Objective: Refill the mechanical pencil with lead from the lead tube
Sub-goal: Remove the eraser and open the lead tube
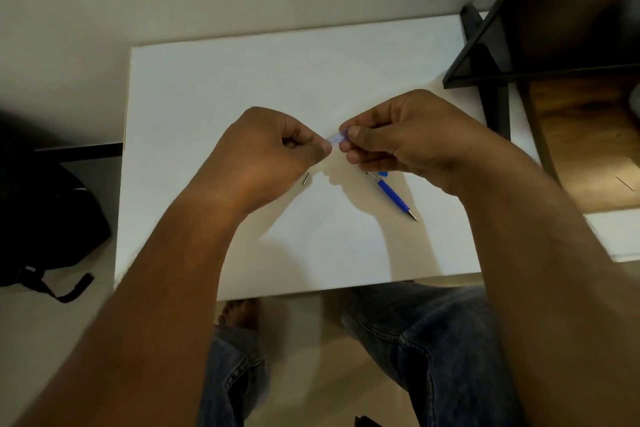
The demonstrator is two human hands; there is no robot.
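Observation:
A small clear lead tube (335, 139) with a blue end is held above the white table (214, 87) between both hands. My left hand (270, 146) pinches its left end and my right hand (405, 139) pinches its blue right end. Most of the tube is hidden by my fingers. The blue mechanical pencil (394, 196) lies on the table under my right hand, tip pointing to the lower right; its upper end is hidden by the hand. A tiny metal cap (305, 178) lies on the table below my left hand.
A black metal and wood shelf frame (519, 55) stands at the table's right. A black bag (45, 218) lies on the floor to the left. My jeans-clad legs (433, 340) and a bare foot (239, 314) show below the table's near edge.

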